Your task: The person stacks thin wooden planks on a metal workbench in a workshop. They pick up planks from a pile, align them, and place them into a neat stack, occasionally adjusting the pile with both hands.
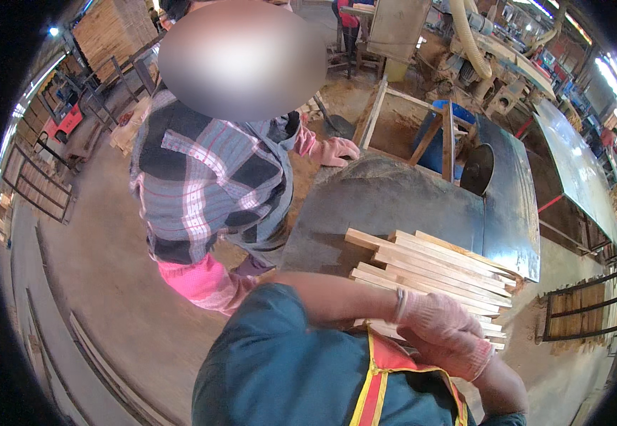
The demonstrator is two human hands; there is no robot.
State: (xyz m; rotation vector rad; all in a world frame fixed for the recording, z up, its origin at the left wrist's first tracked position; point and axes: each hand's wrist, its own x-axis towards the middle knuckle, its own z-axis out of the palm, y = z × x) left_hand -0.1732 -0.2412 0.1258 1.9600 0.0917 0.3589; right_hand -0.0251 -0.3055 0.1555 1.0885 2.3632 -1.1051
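My left hand (437, 314), in a pale pink knitted glove, is curled closed and pressed against my right hand (459, 351). What, if anything, the left fingers grip is hidden. The right hand wears a similar glove, and its fingers are tucked out of sight behind the left one. Both hands meet close in front of my red apron (395, 353) with yellow trim. Just beyond them, a pile of light wooden strips (436, 266) lies side by side on the dark metal saw table (386, 202). Neither hand visibly holds a strip.
A co-worker in a plaid shirt (209, 174) stands at the left, one pink-gloved hand (333, 151) on the table edge. A round saw blade (477, 170) rises from the table. Beyond it are a wooden frame (428, 142) and a blue barrel (429, 138). Stacked wood (592, 302) sits right.
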